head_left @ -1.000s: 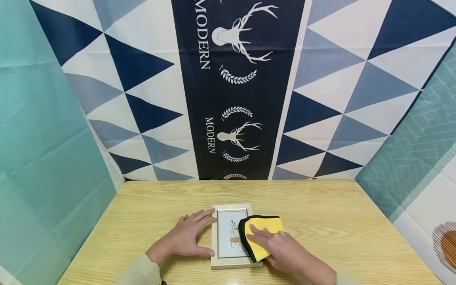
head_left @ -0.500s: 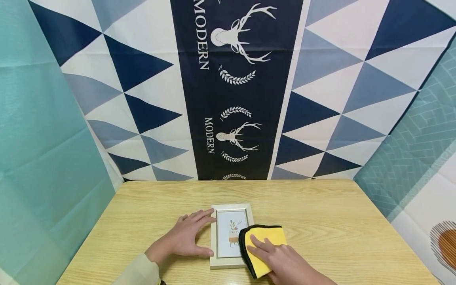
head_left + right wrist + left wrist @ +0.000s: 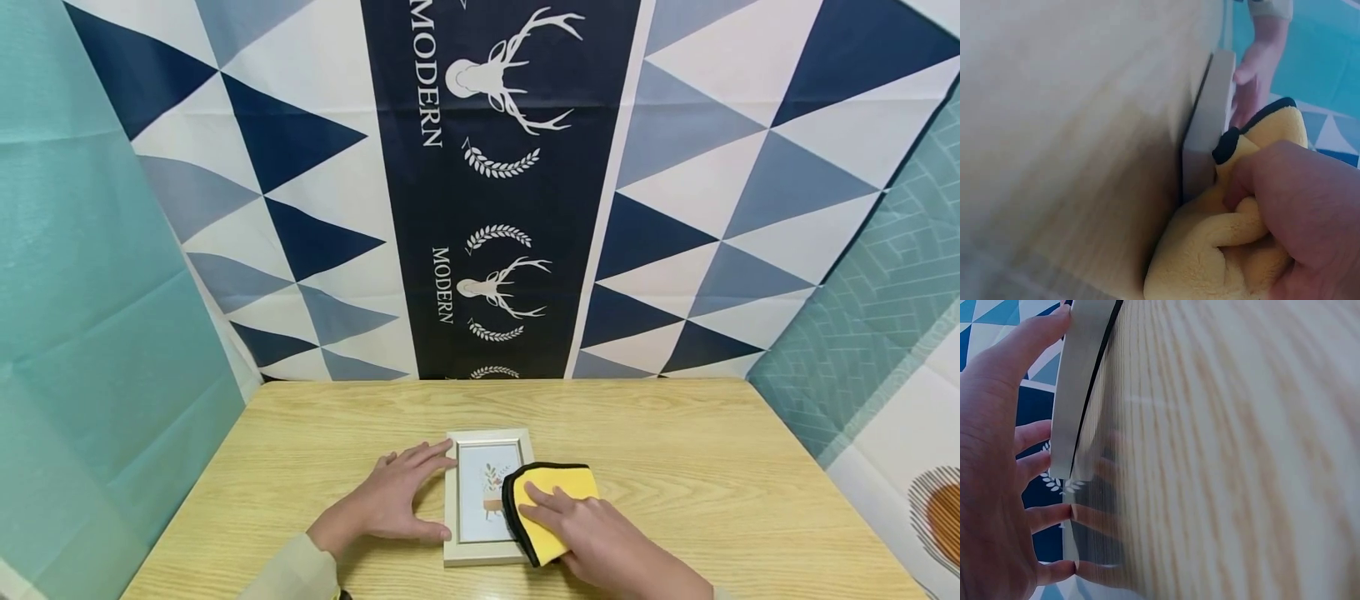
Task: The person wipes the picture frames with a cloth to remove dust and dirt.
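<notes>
A cream picture frame lies flat on the wooden table, with a print of a potted plant inside it. My left hand spreads its fingers along the frame's left side, the thumb and a fingertip touching the border. In the left wrist view, the lower fingertips rest on the table beside the frame's edge. My right hand holds a folded yellow cloth with black trim over the frame's right side, hiding its lower right corner. The right wrist view shows the thumb tucked into the cloth's folds.
The wooden table extends around the frame on every side. A patterned blue and white backdrop rises behind its far edge. Teal cloth hangs on the left, and a patterned fabric slopes on the right.
My right hand slid the cloth toward me and slightly right, then partly back away from me over the frame. The left hand and the frame have stayed in place.
</notes>
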Available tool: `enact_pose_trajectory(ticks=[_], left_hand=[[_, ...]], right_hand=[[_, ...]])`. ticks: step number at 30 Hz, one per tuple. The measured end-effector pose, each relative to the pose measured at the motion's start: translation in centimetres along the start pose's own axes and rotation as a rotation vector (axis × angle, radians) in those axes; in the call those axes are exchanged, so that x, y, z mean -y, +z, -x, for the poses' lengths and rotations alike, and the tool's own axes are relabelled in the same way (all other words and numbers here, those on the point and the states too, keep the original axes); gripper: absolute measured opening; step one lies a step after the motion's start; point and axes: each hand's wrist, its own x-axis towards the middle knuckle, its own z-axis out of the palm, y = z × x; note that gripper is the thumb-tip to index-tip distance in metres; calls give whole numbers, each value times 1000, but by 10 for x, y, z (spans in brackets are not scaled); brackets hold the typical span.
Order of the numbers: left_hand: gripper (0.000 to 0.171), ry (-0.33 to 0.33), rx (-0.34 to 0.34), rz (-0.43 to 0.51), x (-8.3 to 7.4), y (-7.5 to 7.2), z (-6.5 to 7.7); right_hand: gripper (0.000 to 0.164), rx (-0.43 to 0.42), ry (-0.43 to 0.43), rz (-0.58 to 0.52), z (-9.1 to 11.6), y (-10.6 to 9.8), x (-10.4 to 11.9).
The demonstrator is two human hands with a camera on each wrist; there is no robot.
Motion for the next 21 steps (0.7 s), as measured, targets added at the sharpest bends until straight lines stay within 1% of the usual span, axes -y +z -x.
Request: enact_pose_trajectory(ticks=[2, 3, 6, 9, 10, 13, 21], left_hand=[[102, -2, -1, -1, 0, 0, 0], [102, -3, -1, -1, 0, 0, 0], [102, -9, 1, 9, -1, 0, 0], [102, -15, 4, 14, -1, 1, -1], [102, -17, 6, 15, -1, 1, -1], [103, -19, 7, 14, -1, 1, -1], [102, -25, 8, 21, -1, 1, -1]], right_hand=[[71, -27, -17, 16, -4, 3, -6], [69, -55, -45, 37, -7, 7, -12], [66, -88, -58, 51, -15, 9, -21], [62, -76, -35, 42, -24, 5, -25], [62, -55, -7, 24, -27, -1, -23], [59, -32, 15, 14, -36, -6, -26], [54, -23, 35, 0, -59, -6, -42]])
